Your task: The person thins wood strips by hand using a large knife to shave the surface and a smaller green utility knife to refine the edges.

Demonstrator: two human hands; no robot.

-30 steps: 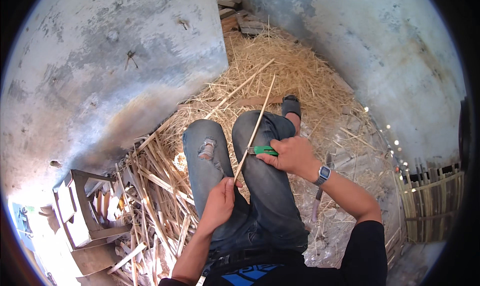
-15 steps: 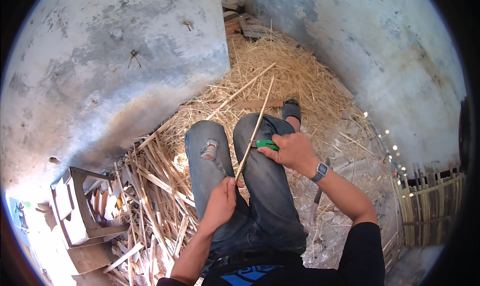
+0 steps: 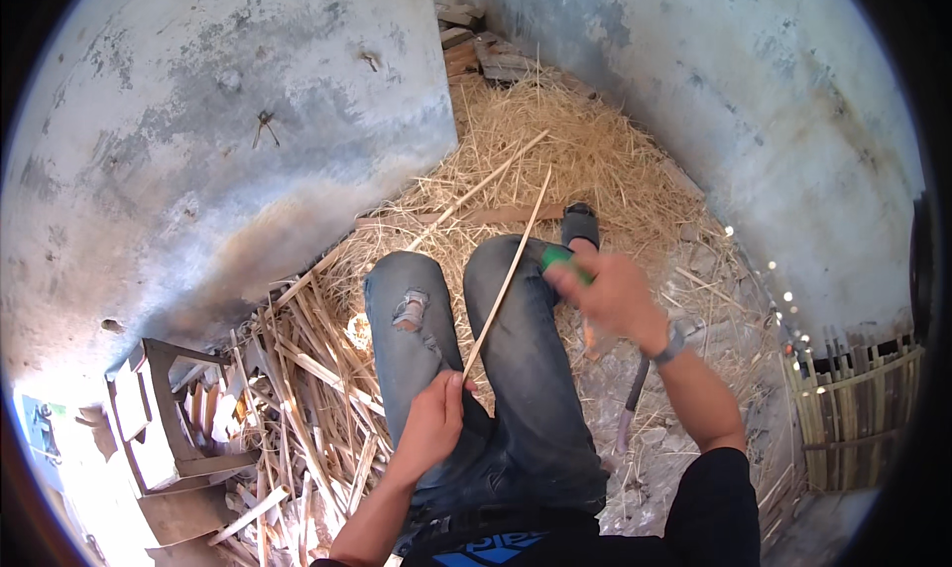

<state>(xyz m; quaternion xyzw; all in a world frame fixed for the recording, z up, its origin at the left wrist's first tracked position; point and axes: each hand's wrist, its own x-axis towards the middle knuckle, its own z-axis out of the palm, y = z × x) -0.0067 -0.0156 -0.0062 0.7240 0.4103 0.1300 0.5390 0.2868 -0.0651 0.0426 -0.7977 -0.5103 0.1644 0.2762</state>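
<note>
A thin, pale bamboo strip [image 3: 513, 269] slants up and away across my right thigh, its far end over the straw-like shavings. My left hand [image 3: 433, 416] pinches its near end between thumb and fingers, above my lap. Off to the strip's right, my right hand [image 3: 623, 297] is closed around a green utility knife [image 3: 567, 263]. Motion blurs that hand and the knife, and I cannot make out the blade. The knife is apart from the strip.
Shavings [image 3: 585, 140] are heaped ahead of my knees, with a longer stick [image 3: 486, 185] on them. Split sticks [image 3: 317, 408] pile up at left beside a wooden frame [image 3: 164, 418]. Walls rise on both sides. A slatted bamboo panel [image 3: 858, 418] stands at right.
My right hand has pulled the knife away from the strip, to the right. The strip's far end has swung slightly right and nearer. My left hand keeps its pinch, having shifted very little.
</note>
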